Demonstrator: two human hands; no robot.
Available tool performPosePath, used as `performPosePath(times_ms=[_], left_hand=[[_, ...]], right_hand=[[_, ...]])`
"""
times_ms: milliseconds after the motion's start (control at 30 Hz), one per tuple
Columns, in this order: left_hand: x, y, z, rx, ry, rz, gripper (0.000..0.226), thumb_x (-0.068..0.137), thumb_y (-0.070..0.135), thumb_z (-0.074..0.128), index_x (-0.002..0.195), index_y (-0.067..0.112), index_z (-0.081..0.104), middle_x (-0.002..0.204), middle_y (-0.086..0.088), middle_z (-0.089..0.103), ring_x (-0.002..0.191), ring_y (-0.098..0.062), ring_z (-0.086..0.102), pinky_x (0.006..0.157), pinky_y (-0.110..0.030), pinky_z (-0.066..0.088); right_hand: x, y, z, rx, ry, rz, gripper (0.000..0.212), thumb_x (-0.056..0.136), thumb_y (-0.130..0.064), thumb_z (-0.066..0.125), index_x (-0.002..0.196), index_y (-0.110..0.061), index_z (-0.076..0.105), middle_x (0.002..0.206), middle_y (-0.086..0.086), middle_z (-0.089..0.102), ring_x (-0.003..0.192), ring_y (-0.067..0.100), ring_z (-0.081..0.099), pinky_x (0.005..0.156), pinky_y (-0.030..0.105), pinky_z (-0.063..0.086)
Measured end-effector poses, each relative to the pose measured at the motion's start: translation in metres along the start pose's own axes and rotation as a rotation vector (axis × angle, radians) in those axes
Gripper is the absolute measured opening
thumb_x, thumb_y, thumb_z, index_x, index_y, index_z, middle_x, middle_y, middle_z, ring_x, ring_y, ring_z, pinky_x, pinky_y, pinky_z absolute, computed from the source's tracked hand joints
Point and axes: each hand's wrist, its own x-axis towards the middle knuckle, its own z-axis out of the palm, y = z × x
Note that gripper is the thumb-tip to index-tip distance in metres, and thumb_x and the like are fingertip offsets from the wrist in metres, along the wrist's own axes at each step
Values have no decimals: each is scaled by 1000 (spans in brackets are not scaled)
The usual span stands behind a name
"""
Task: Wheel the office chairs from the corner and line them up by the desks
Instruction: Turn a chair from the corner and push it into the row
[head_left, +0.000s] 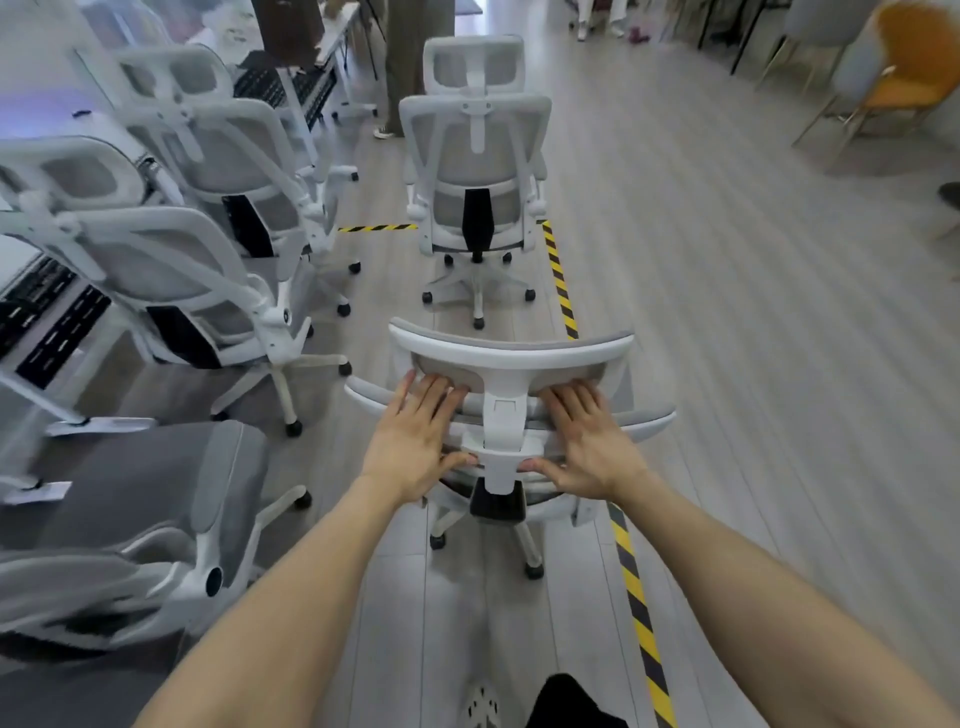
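Both hands lay flat on the back of the white mesh office chair (511, 358) in the aisle: left hand (421, 431) and right hand (587, 436), fingers straight and spread, pressing either side of its centre post. Directly ahead of that chair, a second office chair (475, 171) blocked the way. To its left, a row of chairs (171, 270) faced the desks (18, 254). Hazard tape (631, 582) ran along its right.

An open-plan office: white mesh swivel chairs (475, 171) stand in a row along the counters' (343, 28) edge, keyboards (275, 88) lie there, and striped tape (558, 280) marks the plank floor (753, 312).
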Motion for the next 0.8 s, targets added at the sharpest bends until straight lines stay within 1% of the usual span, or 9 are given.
performPosePath(times_ms=[133,200,267,367,467,567,733,800], left_hand=[[69,-42,15,18,26,24,108,100,91,22,164,6,42,164,-18,48,158,-40,38,136,-59,20],[103,-56,22,26,47,12,108,99,92,27,166,8,40,165,-17,47,159,-39,38,136,-59,19],[137,-67,27,11,45,-9,108,98,92,33,168,11,37,167,-15,44,161,-38,36,137,-57,17],[191,-86,33,8,70,-35,107,98,91,38,169,12,36,168,-15,43,161,-37,35,138,-56,15],[244,-104,37,2,71,-54,106,99,90,40,170,12,34,169,-15,41,162,-37,33,137,-56,15],[288,-123,39,24,53,-78,107,98,91,38,169,11,35,169,-15,41,162,-37,33,137,-57,16],[341,-150,45,7,59,-105,108,97,93,27,168,12,36,167,-15,42,161,-38,33,137,-57,18],[363,-160,47,-1,80,-103,107,97,93,28,168,12,36,167,-16,42,161,-38,33,136,-57,19]], right_hand=[[71,38,20,11,45,-42,104,90,-87,58,152,-3,53,144,16,57,134,40,53,133,52,23],[104,61,33,9,80,-63,103,90,-85,61,150,-1,54,141,17,58,131,41,54,131,53,27],[136,85,43,23,68,-75,104,90,-84,62,150,0,54,140,18,58,131,42,54,131,55,29],[189,121,54,23,6,-71,105,91,-86,57,154,-2,51,146,17,55,137,41,51,133,55,26],[236,155,64,36,13,-65,105,90,-86,57,155,-3,50,148,16,54,139,40,50,134,55,27],[281,179,69,44,-16,-59,106,89,-86,60,156,-5,49,151,15,53,144,38,47,135,54,25],[338,209,82,88,-27,-73,107,90,-86,59,160,-7,44,157,14,49,151,37,42,137,53,21],[358,220,87,92,-25,-61,107,90,-87,58,160,-6,44,157,13,49,151,37,41,137,52,21]])
